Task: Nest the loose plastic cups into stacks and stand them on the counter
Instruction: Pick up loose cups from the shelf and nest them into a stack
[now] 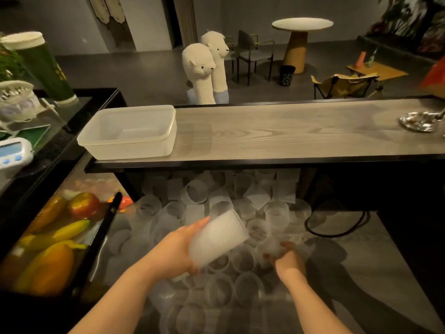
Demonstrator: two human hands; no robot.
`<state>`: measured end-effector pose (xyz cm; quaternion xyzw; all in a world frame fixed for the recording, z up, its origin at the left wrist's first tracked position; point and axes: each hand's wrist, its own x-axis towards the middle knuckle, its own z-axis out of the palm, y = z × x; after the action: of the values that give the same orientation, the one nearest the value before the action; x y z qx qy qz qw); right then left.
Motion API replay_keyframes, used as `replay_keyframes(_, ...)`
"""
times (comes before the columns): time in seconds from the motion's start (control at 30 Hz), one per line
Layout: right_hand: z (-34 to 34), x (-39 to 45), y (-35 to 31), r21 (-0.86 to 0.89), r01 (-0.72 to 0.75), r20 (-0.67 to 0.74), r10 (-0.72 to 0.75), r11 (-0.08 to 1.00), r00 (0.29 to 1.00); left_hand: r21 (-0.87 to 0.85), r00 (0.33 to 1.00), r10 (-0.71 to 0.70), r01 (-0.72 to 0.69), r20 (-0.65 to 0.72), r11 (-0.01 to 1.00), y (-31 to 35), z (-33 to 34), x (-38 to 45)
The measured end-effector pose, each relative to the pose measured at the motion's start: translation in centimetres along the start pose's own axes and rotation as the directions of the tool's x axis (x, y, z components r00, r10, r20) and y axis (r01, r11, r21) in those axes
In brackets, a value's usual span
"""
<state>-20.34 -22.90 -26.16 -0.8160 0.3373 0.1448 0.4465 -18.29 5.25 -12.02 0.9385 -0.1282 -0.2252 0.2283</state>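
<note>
Hands: left hand (179, 249) grips tilted cup (218, 239) | right hand (287, 257) pinches blurred loose cup (271, 248) | align rims squarely, then nest.

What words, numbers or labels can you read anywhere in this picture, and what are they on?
No text here can be read.
Tall green cup: yellow markings on its side, too blurred to read.
White digital timer: its display shows no legible digits.
Black bin on the floor: a pale pattern, not readable as letters.
Ribbed plastic cup, clear container and wooden counter: no print visible.
</note>
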Motion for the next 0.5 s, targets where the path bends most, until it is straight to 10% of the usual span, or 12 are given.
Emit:
replay_keyframes(0.23,-5.2,-4.4,-6.1,0.559,0.318,-0.026,-0.367,0.766,0.930,0.003,0.998,-0.057,0.057,-0.009,0.998,-1.6,-0.3,-1.3)
replay_keyframes(0.5,-4.4,-6.7,-12.8,0.542,0.411,0.196,-0.586,0.733,0.787,-0.163,0.997,-0.040,0.030,-0.060,0.986,-0.5,-1.4,-2.0)
